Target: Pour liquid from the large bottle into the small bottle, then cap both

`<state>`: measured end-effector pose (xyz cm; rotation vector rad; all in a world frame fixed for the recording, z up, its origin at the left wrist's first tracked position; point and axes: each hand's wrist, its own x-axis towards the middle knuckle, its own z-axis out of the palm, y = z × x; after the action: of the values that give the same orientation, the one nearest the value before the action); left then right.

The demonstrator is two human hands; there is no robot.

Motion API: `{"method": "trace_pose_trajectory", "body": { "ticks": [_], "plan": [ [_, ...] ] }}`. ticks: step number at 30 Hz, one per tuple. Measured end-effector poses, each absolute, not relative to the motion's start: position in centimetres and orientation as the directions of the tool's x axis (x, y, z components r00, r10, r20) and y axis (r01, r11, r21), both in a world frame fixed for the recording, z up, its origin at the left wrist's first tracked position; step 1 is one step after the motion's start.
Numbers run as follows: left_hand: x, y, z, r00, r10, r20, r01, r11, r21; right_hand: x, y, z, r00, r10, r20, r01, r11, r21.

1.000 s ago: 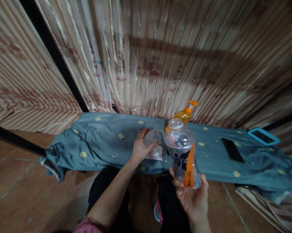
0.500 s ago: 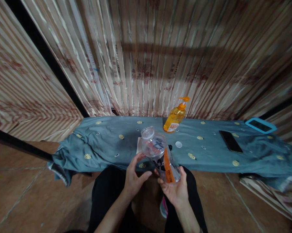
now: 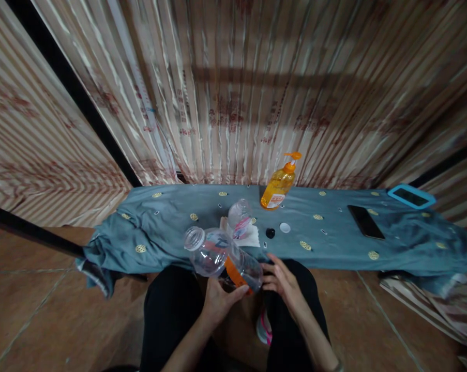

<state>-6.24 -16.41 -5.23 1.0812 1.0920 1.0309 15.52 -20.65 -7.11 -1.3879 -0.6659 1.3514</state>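
A large clear plastic bottle (image 3: 213,257) with an orange label is tilted above my lap, its uncapped mouth pointing left. My left hand (image 3: 219,301) is wrapped round its underside. Beside the bottle's base, my right hand (image 3: 282,280) has its fingers apart; whether the fingertips touch the plastic is hard to tell. Just behind the bottle, a second clear bottle (image 3: 240,213) stands by a white cloth (image 3: 252,236). A black cap (image 3: 270,233) and a white round lid (image 3: 285,227) lie to the right on the blue-green cloth.
The long surface under a blue-green patterned cloth (image 3: 163,232) holds an orange pump bottle (image 3: 277,188), a black phone (image 3: 365,222) and a blue-framed device (image 3: 411,197). Striped curtains (image 3: 233,93) hang behind. Black poles (image 3: 74,93) slant down at the left.
The large bottle has moved left and tipped further over, now in my left hand. My right hand has loosened from its base. The second bottle, cloth and black cap show more fully.
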Motion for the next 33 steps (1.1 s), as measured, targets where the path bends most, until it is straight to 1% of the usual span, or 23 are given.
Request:
{"method": "trace_pose_trajectory", "body": {
  "ticks": [2, 4, 6, 9, 12, 15, 18, 21, 23, 24, 26, 29, 31, 33],
  "plan": [
    [-6.7, -16.2, -5.8, 0.164, 0.978, -0.128, -0.026, 0.134, 0.991, 18.8, -19.4, -6.1, 0.409, 0.871, -0.274, -0.043, -0.281, -0.959],
    [-7.0, -15.9, -6.2, 0.155, 0.983, -0.096, 0.045, 0.09, 0.995, 22.0, -17.5, -5.1, 0.551, 0.817, -0.169, 0.189, -0.32, -0.928],
    [-7.1, -15.7, -6.5, 0.156, 0.985, -0.073, 0.094, 0.059, 0.994, 24.3, -15.3, -4.6, 0.603, 0.792, -0.094, 0.376, -0.387, -0.842],
    [-7.5, -15.5, -6.9, 0.144, 0.988, -0.057, 0.136, 0.037, 0.99, 25.9, -12.2, -4.8, 0.581, 0.812, -0.06, 0.562, -0.453, -0.692],
    [-8.1, -15.4, -7.1, 0.144, 0.989, -0.034, 0.156, 0.011, 0.988, 26.0, -9.9, -5.4, 0.525, 0.849, -0.055, 0.684, -0.46, -0.566],
    [-8.6, -15.2, -6.9, 0.15, 0.988, 0.034, 0.169, -0.059, 0.984, 25.9, -8.4, -5.8, 0.48, 0.874, -0.073, 0.751, -0.452, -0.481],
    [-8.5, -14.7, -6.6, 0.197, 0.973, 0.124, 0.156, -0.156, 0.975, 26.4, -7.8, -5.6, 0.459, 0.884, -0.095, 0.772, -0.449, -0.449],
    [-8.1, -14.0, -6.7, 0.269, 0.953, 0.141, 0.14, -0.183, 0.973, 26.6, -8.7, -4.3, 0.442, 0.894, -0.075, 0.77, -0.421, -0.48],
    [-7.9, -13.5, -7.0, 0.295, 0.948, 0.118, 0.149, -0.167, 0.975, 26.1, -10.3, -2.5, 0.395, 0.918, -0.025, 0.773, -0.347, -0.532],
    [-7.8, -13.4, -7.3, 0.309, 0.945, 0.106, 0.156, -0.16, 0.975, 25.5, -11.3, -1.3, 0.346, 0.938, 0.014, 0.778, -0.278, -0.563],
    [-7.9, -13.2, -7.9, 0.317, 0.943, 0.104, 0.161, -0.161, 0.974, 23.9, -13.6, 1.6, 0.191, 0.975, 0.109, 0.794, -0.088, -0.601],
    [-8.2, -13.3, -8.8, 0.311, 0.941, 0.136, 0.173, -0.196, 0.965, 21.1, -16.3, 6.2, -0.075, 0.972, 0.223, 0.798, 0.192, -0.571],
    [-8.4, -13.5, -9.3, 0.304, 0.94, 0.157, 0.189, -0.221, 0.957, 19.6, -17.2, 8.6, -0.197, 0.943, 0.268, 0.792, 0.314, -0.524],
    [-8.7, -13.7, -9.7, 0.291, 0.94, 0.176, 0.207, -0.241, 0.948, 18.6, -17.5, 9.9, -0.283, 0.915, 0.288, 0.786, 0.393, -0.476]
  ]
}}
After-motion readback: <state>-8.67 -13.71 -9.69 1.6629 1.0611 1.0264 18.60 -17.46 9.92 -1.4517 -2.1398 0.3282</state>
